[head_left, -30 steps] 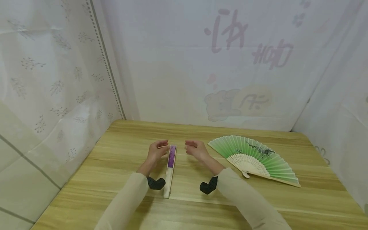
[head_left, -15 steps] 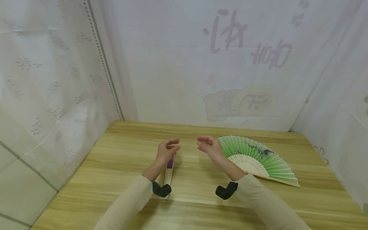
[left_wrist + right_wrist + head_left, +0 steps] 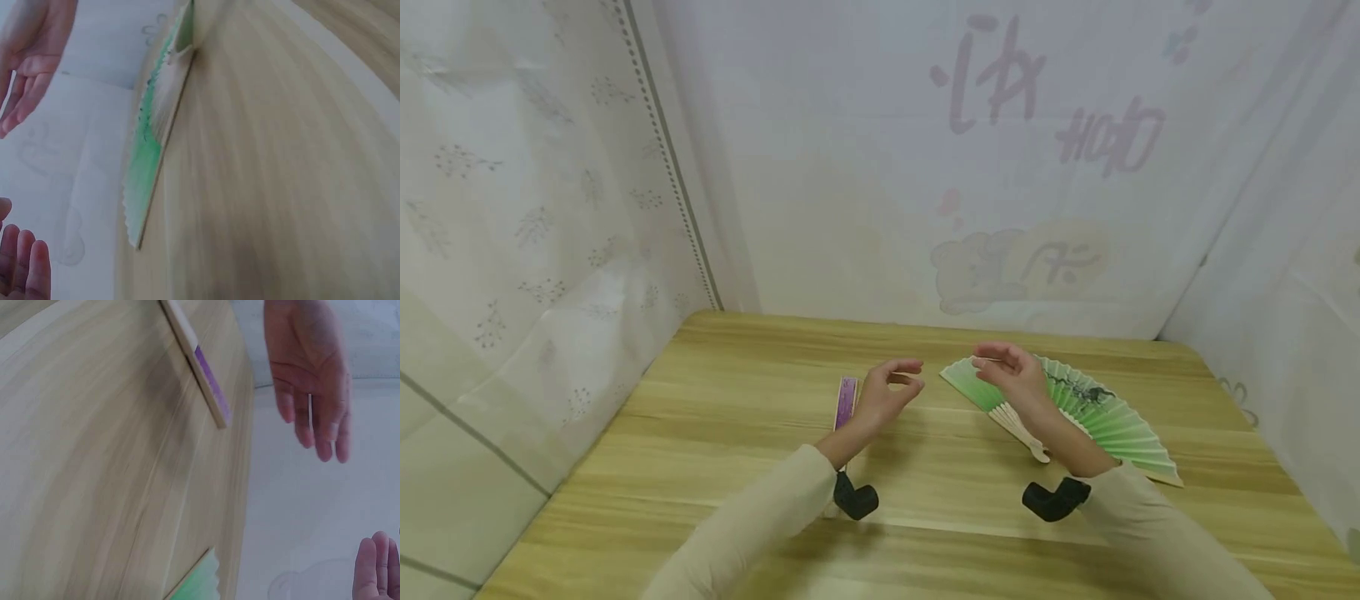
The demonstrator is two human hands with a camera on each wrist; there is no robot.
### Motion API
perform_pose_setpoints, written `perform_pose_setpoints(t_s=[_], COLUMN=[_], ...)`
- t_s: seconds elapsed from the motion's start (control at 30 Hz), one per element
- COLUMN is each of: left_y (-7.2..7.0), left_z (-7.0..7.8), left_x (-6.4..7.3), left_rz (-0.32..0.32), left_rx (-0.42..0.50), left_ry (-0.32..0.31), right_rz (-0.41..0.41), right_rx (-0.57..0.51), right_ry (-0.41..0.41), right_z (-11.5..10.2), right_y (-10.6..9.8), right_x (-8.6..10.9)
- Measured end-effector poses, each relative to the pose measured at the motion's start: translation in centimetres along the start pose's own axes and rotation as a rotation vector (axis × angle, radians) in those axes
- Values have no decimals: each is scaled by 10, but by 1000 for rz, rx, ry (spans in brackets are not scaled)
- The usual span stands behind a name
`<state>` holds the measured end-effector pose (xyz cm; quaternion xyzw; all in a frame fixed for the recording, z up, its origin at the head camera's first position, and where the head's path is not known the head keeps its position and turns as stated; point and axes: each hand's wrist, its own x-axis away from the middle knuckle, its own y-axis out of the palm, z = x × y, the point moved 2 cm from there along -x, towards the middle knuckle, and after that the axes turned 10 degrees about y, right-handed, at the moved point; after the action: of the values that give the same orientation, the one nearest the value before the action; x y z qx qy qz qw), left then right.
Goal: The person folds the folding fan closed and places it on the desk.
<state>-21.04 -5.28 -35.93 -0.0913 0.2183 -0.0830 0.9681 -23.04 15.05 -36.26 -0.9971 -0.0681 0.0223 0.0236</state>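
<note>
A spread green folding fan (image 3: pixel 1127 429) with pale ribs lies on the right of the wooden table. My right hand (image 3: pixel 1018 379) hovers over it, fingers loosely bent and holding nothing, and hides its middle part. Left of centre lies a folded purple fan (image 3: pixel 846 402) with pale outer sticks. Just right of it my left hand (image 3: pixel 883 398) is raised above the table, empty, and its forearm covers the fan's lower part. In the right wrist view the folded fan (image 3: pixel 209 381) shows apart from both hands. The left wrist view shows the green fan (image 3: pixel 147 156) edge-on.
The wooden table (image 3: pixel 737 375) ends at a white printed cloth (image 3: pixel 820 167) behind it. Patterned cloth also hangs at the left and right sides. A black wrist mount (image 3: pixel 856 497) sits on the left wrist, and another black mount (image 3: pixel 1056 500) on the right.
Both hands have moved to the right: the left from the left side of the folded fan to its right, the right over the green fan. Both fans have stayed in place.
</note>
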Motion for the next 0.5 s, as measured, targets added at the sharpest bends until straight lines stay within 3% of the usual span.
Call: perform_pose_setpoints(t_s=[0.07, 0.2, 0.3, 0.33, 0.37, 0.43, 0.5], left_y=[9, 24, 33, 37, 40, 47, 54], left_z=[3, 2, 1, -6, -12, -26, -42], left_x=[-5, -14, -19, -21, -24, -30, -36], left_rz=[-2, -19, -47, -56, -65, -79, -89], left_rx=[8, 17, 22, 22, 19, 8, -3], left_ry=[18, 9, -35, -53, -67, -95, -109], right_rz=[-4, 5, 12, 32, 23, 65, 124], right_rx=[31, 52, 26, 38, 10, 35, 81], right_ry=[-34, -161, -170, -159, -138, -95, -107], right_z=[8, 69, 88, 94, 81, 83, 108], right_y=[-13, -57, -82, -91, -93, -109, -137], right_x=[1, -20, -20, -20, -11, -6, -12])
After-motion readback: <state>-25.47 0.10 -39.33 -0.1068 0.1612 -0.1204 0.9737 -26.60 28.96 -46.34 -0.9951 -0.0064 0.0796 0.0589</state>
